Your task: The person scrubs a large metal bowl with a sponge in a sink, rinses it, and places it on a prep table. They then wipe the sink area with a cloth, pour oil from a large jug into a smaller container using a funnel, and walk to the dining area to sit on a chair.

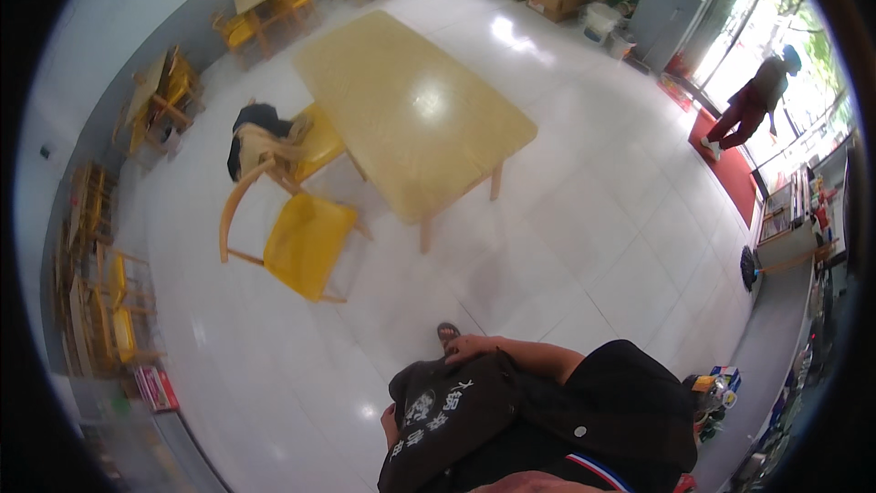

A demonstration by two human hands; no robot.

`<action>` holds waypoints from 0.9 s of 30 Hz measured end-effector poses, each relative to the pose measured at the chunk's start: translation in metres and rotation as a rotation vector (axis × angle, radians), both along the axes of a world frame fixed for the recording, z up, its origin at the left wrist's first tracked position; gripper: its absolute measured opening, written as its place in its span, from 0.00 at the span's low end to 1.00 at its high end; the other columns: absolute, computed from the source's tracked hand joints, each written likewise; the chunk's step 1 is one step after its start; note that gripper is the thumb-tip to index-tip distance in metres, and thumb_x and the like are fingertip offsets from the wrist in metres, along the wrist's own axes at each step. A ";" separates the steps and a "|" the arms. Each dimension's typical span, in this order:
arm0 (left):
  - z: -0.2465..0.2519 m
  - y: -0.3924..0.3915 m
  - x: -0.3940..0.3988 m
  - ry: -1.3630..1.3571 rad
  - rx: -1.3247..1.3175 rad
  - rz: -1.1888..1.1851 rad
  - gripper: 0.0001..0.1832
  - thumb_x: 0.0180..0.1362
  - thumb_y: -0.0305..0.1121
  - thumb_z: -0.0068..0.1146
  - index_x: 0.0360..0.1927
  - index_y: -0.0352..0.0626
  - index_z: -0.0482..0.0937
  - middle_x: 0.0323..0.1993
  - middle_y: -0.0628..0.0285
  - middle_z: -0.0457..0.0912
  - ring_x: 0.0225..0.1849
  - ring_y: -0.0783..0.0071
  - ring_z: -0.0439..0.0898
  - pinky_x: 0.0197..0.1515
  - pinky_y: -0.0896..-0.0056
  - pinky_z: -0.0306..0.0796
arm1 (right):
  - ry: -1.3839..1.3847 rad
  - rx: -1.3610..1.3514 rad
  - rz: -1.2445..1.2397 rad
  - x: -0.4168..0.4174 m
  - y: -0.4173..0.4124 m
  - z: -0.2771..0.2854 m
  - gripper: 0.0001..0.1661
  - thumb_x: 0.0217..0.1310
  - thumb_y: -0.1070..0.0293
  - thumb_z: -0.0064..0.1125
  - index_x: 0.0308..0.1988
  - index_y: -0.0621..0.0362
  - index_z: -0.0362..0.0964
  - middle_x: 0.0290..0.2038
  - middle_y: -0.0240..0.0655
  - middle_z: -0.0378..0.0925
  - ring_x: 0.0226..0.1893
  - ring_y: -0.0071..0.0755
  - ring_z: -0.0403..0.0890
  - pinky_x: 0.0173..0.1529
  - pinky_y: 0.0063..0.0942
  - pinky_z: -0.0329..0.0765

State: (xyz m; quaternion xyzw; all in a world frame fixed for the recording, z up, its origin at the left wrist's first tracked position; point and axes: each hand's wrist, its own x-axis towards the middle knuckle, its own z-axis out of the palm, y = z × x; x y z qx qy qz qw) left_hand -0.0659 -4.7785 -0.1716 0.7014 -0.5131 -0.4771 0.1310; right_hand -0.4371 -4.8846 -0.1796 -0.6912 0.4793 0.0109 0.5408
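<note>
A dark brown apron (455, 411) with white writing and a round print spreads in front of my body. My right hand (469, 349) grips its far edge with bent fingers. At its left side my left hand (389, 424) shows only in part; the cloth hides its fingers. One sandalled foot (448, 332) appears just beyond the apron. Ahead stands a wooden table (417, 109) with a pale top. Beside it are a yellow-seated wooden chair (308, 243) and another chair (318, 144) with dark and tan cloth over its back.
More tables and yellow chairs (239, 31) line the left wall. Cardboard boxes (554, 0) and a white bucket (602, 20) stand at the back. A person (749, 99) is by the bright doorway on a red mat (729, 164). A counter edge with bottles (708, 390) lies to the right.
</note>
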 end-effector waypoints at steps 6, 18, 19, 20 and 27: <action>-0.040 -0.132 0.040 -0.132 0.071 -0.290 0.22 0.61 0.52 0.52 0.44 0.43 0.81 0.35 0.52 0.84 0.39 0.56 0.82 0.42 0.55 0.73 | -0.123 0.202 -0.188 -0.029 -0.010 0.006 0.29 0.62 0.45 0.58 0.56 0.50 0.75 0.48 0.47 0.82 0.51 0.51 0.80 0.56 0.42 0.74; -0.022 -0.446 -0.018 -0.081 0.396 -0.637 0.19 0.64 0.45 0.52 0.48 0.41 0.78 0.39 0.52 0.84 0.38 0.54 0.83 0.44 0.52 0.77 | 0.173 0.444 -1.281 0.018 -0.019 -0.007 0.37 0.55 0.39 0.59 0.54 0.55 0.77 0.48 0.50 0.82 0.52 0.52 0.81 0.57 0.40 0.75; -0.020 -0.476 -0.026 -0.068 0.431 -0.631 0.18 0.64 0.44 0.53 0.48 0.40 0.78 0.39 0.53 0.84 0.38 0.55 0.83 0.44 0.53 0.78 | 0.212 0.449 -1.369 0.025 -0.025 0.004 0.37 0.55 0.39 0.60 0.53 0.57 0.77 0.48 0.50 0.82 0.52 0.52 0.81 0.57 0.39 0.75; -0.018 -0.506 -0.034 -0.041 0.474 -0.612 0.18 0.65 0.43 0.53 0.48 0.39 0.78 0.39 0.53 0.84 0.37 0.55 0.83 0.44 0.53 0.78 | 0.215 0.377 -1.451 0.044 -0.030 0.004 0.36 0.54 0.40 0.61 0.51 0.59 0.78 0.48 0.50 0.82 0.52 0.52 0.81 0.57 0.39 0.76; 0.012 -0.629 -0.099 0.235 0.843 -0.420 0.17 0.67 0.39 0.54 0.47 0.33 0.78 0.38 0.54 0.84 0.34 0.58 0.84 0.43 0.57 0.81 | 0.096 0.294 -1.440 0.162 -0.091 0.021 0.20 0.55 0.57 0.60 0.46 0.54 0.79 0.42 0.49 0.82 0.46 0.53 0.82 0.51 0.46 0.78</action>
